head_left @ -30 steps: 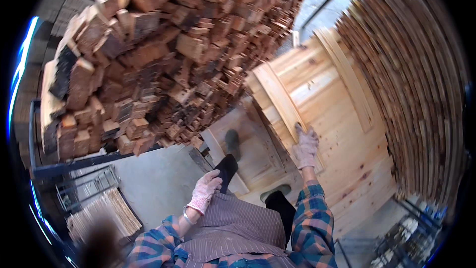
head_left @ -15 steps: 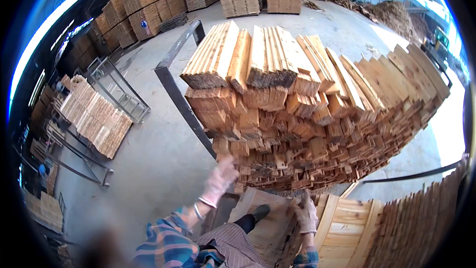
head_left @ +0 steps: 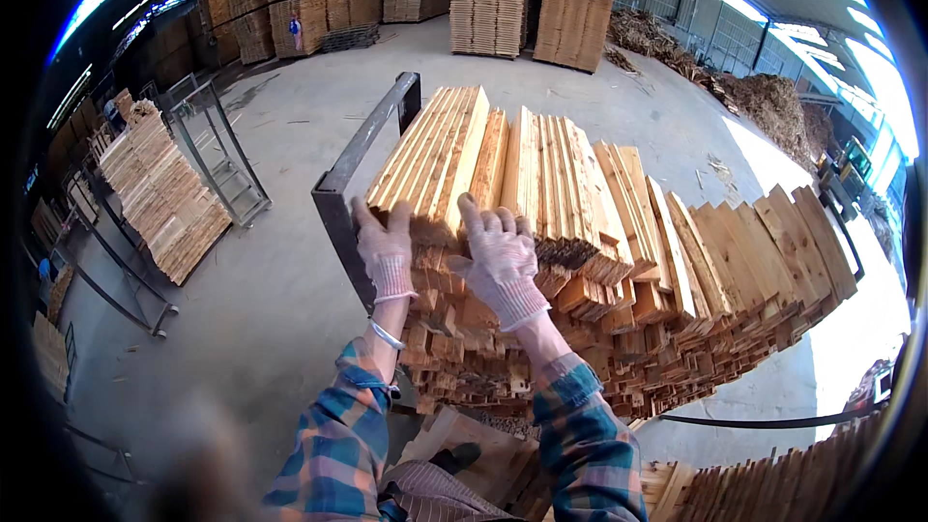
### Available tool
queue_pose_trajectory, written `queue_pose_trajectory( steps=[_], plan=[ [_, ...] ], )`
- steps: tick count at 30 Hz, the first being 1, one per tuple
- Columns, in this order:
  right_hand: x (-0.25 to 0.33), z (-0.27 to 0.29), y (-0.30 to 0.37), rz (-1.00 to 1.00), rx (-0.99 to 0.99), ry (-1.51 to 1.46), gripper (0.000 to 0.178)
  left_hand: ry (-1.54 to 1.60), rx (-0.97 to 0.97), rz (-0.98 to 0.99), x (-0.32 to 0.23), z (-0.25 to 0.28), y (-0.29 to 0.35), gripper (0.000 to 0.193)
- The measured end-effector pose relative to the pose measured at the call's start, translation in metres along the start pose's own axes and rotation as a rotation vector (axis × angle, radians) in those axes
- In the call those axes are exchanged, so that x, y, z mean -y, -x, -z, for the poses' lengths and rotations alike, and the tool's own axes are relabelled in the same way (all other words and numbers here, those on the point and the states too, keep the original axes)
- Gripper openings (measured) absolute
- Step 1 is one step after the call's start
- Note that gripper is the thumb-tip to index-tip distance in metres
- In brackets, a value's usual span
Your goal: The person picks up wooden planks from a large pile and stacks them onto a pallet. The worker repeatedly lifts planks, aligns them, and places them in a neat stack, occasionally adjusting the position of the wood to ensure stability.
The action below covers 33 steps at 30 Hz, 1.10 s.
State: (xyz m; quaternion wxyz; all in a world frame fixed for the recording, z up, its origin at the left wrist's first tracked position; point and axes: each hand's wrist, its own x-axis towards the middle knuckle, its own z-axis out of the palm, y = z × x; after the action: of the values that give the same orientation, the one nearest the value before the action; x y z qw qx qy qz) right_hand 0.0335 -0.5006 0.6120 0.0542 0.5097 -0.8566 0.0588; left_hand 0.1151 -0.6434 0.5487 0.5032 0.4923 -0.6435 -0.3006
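Both my hands wear pale knit gloves and reach to the near end of a large stack of sawn boards (head_left: 619,304). My left hand (head_left: 387,256) is at the near left corner of a group of boards standing on edge (head_left: 433,150), its fingers apart. My right hand (head_left: 501,256) lies near the same group's right end, beside a single yellower board (head_left: 488,159), fingers spread and thumb out. Neither hand shows a board held in it. Whether the fingertips press on the board ends is hard to see.
A dark metal upright frame (head_left: 333,198) borders the stack's left side. Another board pile (head_left: 164,193) and a metal cart (head_left: 227,169) stand at left. Tall lumber stacks (head_left: 493,14) line the back. A dark bar (head_left: 764,420) crosses at lower right, near more stacked boards (head_left: 773,474).
Both hands have risen from low in front of the stack to the near ends of its top boards. The view has tilted up, and the boards on top stay in place.
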Motion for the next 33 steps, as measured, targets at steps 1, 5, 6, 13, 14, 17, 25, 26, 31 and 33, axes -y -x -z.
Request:
queue_pose_trajectory(
  steps=[1,5,6,13,14,17,25,26,31,33],
  plan=[
    [-0.002,-0.001,-0.011,0.002,0.026,0.002,0.089,-0.029,-0.074,0.124,-0.002,-0.008,-0.009,0.08],
    [-0.006,-0.063,-0.047,0.089,-0.127,-0.03,0.086,-0.093,-0.125,0.242,-0.008,-0.036,-0.024,0.077],
    [-0.002,-0.064,-0.05,0.09,-0.202,-0.098,0.082,-0.069,-0.081,0.329,-0.029,-0.026,-0.022,0.074],
    [-0.015,-0.05,-0.066,-0.18,-0.362,-0.442,0.076,0.432,0.047,-0.094,-0.062,-0.018,-0.035,0.067],
    [-0.027,-0.061,-0.072,-0.176,-0.365,-0.667,0.073,0.548,0.105,-0.167,-0.058,-0.027,-0.035,0.067],
    [-0.05,-0.088,-0.097,-0.204,-0.318,-1.103,0.074,0.59,0.461,0.044,-0.06,-0.01,-0.072,0.06],
    [0.016,-0.037,-0.061,-0.256,-0.142,-0.488,0.095,0.699,0.51,0.357,-0.002,-0.026,-0.056,0.039],
    [0.013,-0.032,-0.053,-0.259,-0.143,-0.492,0.096,0.689,0.527,0.304,-0.003,-0.021,-0.046,0.041],
    [0.016,-0.037,0.078,-0.001,-0.293,-0.568,0.093,0.567,0.494,0.245,-0.009,0.093,0.058,0.058],
    [0.002,-0.033,0.143,0.136,-0.329,-0.684,0.084,0.578,0.705,0.232,0.003,0.152,0.063,0.084]
  ],
)
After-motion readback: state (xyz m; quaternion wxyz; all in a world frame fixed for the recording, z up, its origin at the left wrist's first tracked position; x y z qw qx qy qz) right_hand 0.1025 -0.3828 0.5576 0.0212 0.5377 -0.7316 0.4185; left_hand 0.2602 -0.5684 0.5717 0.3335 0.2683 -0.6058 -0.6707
